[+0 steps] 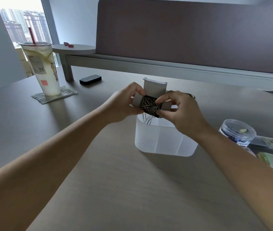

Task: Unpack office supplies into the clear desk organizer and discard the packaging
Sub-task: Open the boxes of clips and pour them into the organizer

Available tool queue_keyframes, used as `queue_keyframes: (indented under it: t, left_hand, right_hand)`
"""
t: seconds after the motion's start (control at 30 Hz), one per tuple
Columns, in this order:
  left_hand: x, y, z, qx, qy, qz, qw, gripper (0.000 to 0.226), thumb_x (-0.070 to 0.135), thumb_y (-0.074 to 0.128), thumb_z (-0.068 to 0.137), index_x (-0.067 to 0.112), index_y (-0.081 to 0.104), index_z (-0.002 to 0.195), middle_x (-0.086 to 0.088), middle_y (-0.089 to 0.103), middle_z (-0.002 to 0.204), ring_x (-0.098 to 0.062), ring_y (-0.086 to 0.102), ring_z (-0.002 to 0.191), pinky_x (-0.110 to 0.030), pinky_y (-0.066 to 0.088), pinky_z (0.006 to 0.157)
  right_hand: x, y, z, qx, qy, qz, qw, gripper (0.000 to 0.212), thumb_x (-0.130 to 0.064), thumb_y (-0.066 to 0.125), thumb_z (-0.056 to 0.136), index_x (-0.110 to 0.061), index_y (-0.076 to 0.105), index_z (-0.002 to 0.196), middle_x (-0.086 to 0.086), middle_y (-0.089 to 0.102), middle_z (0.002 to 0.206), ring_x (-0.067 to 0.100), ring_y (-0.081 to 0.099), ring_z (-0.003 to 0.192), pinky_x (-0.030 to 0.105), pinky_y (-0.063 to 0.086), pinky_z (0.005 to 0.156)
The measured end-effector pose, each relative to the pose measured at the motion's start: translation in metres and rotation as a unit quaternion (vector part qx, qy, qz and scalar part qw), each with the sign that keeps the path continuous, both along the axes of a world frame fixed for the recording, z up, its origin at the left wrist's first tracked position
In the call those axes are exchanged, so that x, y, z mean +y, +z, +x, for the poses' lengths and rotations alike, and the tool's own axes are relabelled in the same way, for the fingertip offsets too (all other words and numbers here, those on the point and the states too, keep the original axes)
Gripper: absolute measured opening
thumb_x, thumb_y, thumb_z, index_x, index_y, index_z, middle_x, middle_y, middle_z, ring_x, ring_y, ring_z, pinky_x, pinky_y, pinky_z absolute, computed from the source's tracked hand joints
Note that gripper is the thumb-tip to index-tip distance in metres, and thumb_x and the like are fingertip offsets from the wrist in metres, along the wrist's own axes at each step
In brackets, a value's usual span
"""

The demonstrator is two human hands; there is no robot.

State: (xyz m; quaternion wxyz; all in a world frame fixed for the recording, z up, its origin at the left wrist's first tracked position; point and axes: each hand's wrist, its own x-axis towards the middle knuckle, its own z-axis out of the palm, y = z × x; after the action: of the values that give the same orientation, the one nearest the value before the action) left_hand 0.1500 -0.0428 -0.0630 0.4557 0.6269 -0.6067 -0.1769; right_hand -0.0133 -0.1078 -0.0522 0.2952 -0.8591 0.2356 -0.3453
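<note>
We hold, left hand (124,104) and right hand (180,110) both pinching it, one opened paper-clip box (150,104) above the clear organizer (164,140), clips (148,120) spilling in.

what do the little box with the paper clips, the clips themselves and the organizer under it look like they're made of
Paper clip box: looks like thin cardboard, matte grey inside, since its flaps fold flat along creases. Paper clips: seemingly metal wire, shiny silver glints on thin bent loops. Desk organizer: probably frosted translucent plastic, as its inner dividers show faintly through the smooth, rounded walls.
</note>
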Motion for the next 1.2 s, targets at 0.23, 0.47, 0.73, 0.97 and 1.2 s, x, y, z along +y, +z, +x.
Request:
queue_keyframes:
  t: [0.23,0.47,0.73,0.97,1.2]
  left_hand:
    - [0.0023,-0.0037,0.0029,0.051,-0.023,-0.017,0.998,0.045,-0.011,0.063,0.073,0.028,0.043,0.083,0.000,0.061,0.083,-0.014,0.056,0.075,-0.017,0.046,0.070]
    - [0.0013,-0.0074,0.0046,0.072,-0.032,-0.025,0.997,0.045,-0.013,0.063,0.072,0.026,0.044,0.083,0.001,0.059,0.080,-0.004,0.055,0.068,-0.018,0.046,0.068]
    - [0.0051,-0.0035,-0.0021,0.107,-0.045,-0.019,0.993,0.044,-0.020,0.058,0.071,0.019,0.043,0.086,-0.006,0.055,0.076,-0.011,0.054,0.067,-0.018,0.045,0.064]
    - [0.0062,-0.0038,-0.0021,0.126,-0.041,-0.012,0.991,0.046,-0.018,0.058,0.072,0.023,0.042,0.084,-0.011,0.056,0.082,-0.027,0.049,0.079,-0.030,0.044,0.070]
    - [0.0084,-0.0028,-0.0021,0.122,-0.036,-0.010,0.992,0.046,-0.020,0.057,0.072,0.022,0.042,0.085,-0.006,0.058,0.079,-0.017,0.053,0.068,-0.019,0.046,0.065]
  right_hand:
    - [0.0039,-0.0015,0.0003,-0.003,0.017,-0.023,1.000,0.023,0.003,0.066,0.073,-0.006,0.065,0.094,0.002,0.051,0.093,0.021,0.054,0.092,0.037,0.051,0.089]
    - [0.0015,-0.0035,-0.0008,0.013,0.020,-0.048,0.999,0.022,0.002,0.067,0.073,-0.007,0.066,0.092,-0.001,0.049,0.094,0.015,0.051,0.090,0.013,0.045,0.082]
    - [0.0029,-0.0049,-0.0036,0.035,0.021,-0.085,0.996,0.023,0.001,0.069,0.072,-0.007,0.065,0.093,-0.003,0.046,0.098,0.014,0.047,0.089,-0.001,0.035,0.076]
    - [0.0019,-0.0062,-0.0026,0.044,0.014,-0.114,0.992,0.029,0.002,0.069,0.072,-0.008,0.065,0.098,-0.003,0.044,0.103,0.012,0.045,0.094,-0.002,0.033,0.078]
    - [0.0019,-0.0062,-0.0033,0.044,0.020,-0.109,0.993,0.032,0.002,0.068,0.071,-0.008,0.064,0.101,-0.005,0.042,0.106,0.008,0.042,0.099,-0.008,0.028,0.078]
